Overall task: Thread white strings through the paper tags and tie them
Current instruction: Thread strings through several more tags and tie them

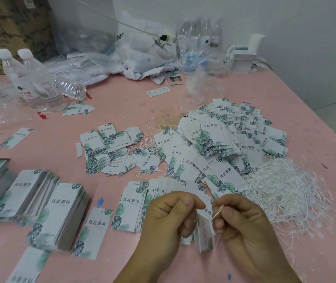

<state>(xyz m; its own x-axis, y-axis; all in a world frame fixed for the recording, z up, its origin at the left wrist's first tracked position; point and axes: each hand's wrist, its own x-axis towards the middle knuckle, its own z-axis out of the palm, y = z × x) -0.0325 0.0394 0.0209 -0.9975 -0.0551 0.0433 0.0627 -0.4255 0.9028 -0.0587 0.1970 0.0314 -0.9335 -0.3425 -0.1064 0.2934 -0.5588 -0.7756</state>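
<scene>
Left hand (169,217): you are pinching a small sheaf of tags (203,235) near the bench's (122,103) front edge; it is hanging edge-on, long axis upright, hole end uppermost.

Right hand (242,223): you are pinching a string (217,214) just beside the sheaf's top, its tip slanting up-right.

Risk: the limp tip is likely fraying or missing the hole; the sheaf is liable to fan out.

Right, beyond: loose strings (285,190).

Centre, farther: threaded tags (224,139) heaped.

Far left: bottles (38,82).
</scene>
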